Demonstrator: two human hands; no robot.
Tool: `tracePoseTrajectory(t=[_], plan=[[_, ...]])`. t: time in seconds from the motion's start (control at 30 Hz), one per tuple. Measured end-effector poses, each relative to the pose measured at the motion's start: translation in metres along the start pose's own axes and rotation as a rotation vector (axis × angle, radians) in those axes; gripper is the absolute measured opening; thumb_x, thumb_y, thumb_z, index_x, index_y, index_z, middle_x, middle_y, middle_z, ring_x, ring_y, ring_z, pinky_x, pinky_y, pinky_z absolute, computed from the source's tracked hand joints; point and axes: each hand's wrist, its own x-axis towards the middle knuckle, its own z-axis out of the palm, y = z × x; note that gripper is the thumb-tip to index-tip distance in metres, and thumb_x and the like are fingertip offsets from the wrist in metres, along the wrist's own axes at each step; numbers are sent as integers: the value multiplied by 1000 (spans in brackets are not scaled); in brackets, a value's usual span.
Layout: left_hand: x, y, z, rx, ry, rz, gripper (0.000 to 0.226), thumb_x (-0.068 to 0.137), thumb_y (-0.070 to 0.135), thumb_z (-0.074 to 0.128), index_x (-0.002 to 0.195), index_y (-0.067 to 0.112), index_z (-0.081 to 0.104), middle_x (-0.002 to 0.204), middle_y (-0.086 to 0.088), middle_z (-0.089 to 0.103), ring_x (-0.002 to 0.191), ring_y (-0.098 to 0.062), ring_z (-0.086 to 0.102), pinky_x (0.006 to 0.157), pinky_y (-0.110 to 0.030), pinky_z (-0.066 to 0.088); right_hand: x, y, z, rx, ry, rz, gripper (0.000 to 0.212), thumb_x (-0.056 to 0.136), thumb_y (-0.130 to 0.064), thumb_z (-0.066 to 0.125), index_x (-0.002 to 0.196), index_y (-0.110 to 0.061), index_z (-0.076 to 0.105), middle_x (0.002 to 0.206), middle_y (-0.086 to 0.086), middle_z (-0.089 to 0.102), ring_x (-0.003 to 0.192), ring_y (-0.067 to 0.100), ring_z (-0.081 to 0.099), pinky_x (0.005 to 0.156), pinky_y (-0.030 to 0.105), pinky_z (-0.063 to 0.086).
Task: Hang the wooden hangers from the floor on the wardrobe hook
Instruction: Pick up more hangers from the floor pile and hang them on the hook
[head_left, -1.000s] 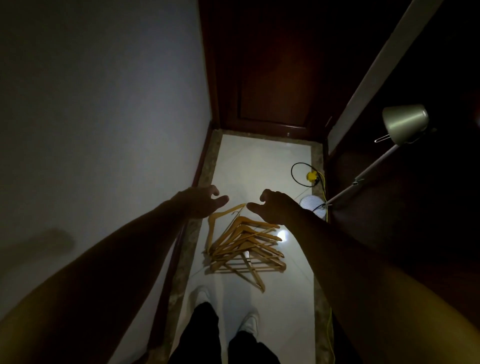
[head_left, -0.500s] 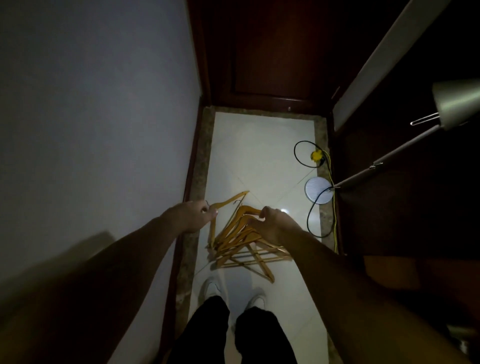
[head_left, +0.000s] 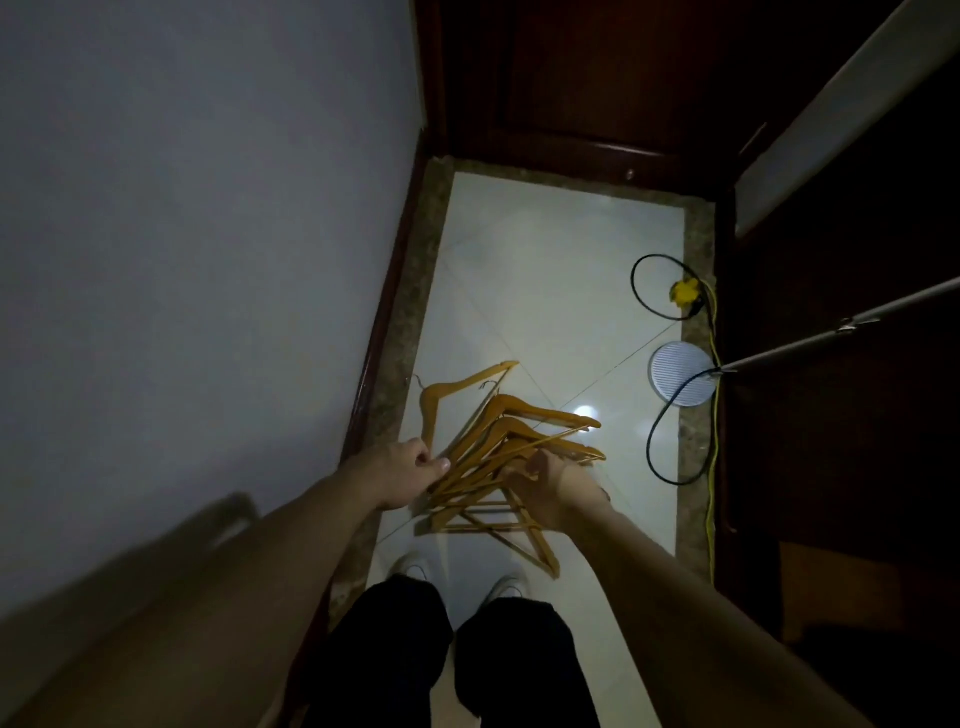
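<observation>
Several wooden hangers (head_left: 524, 441) lie in a loose pile on the pale tiled floor (head_left: 561, 249), just ahead of my white shoes. My left hand (head_left: 408, 470) is low at the pile's left edge, fingers curled around the lower end of the leftmost hanger (head_left: 457, 387). My right hand (head_left: 553, 491) rests on the pile's right side with its fingers spread over the hangers, gripping nothing that I can see. No wardrobe hook is in view.
A grey wall (head_left: 208, 234) runs along the left. A dark wooden door (head_left: 597, 78) closes the far end, with dark wardrobe panels on the right. A floor lamp's round base (head_left: 680, 379) and pole (head_left: 831, 332), a black cable (head_left: 652, 447) and a yellow plug (head_left: 685, 291) lie at the right.
I have bent lower and both hands have dropped from above the pile onto it. The left hand has closed on the leftmost hanger's end. The lamp shade has left the view.
</observation>
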Motion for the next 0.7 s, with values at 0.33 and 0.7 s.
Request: tracePoseTrajectory(t=[0.33,0.7], plan=[[130,-25,59,21,-43,16,52,94,63,38,124,24,56,124,-5,61,104,-20,57,84,-35,48,115,51,64,-22,-3,4,25,99,-52,46,92,-31,55,85,-8,58,84,13,62,70,30,51],[249,-52,95,-31,7,59,53,96,61,39,130,23,51,123,-8,61,101,-22,60,89,-41,51,229,94,123,-27,23,26,41,96,-56,46,125,-28,54,115,1,63,106,21,61,93,42,53]])
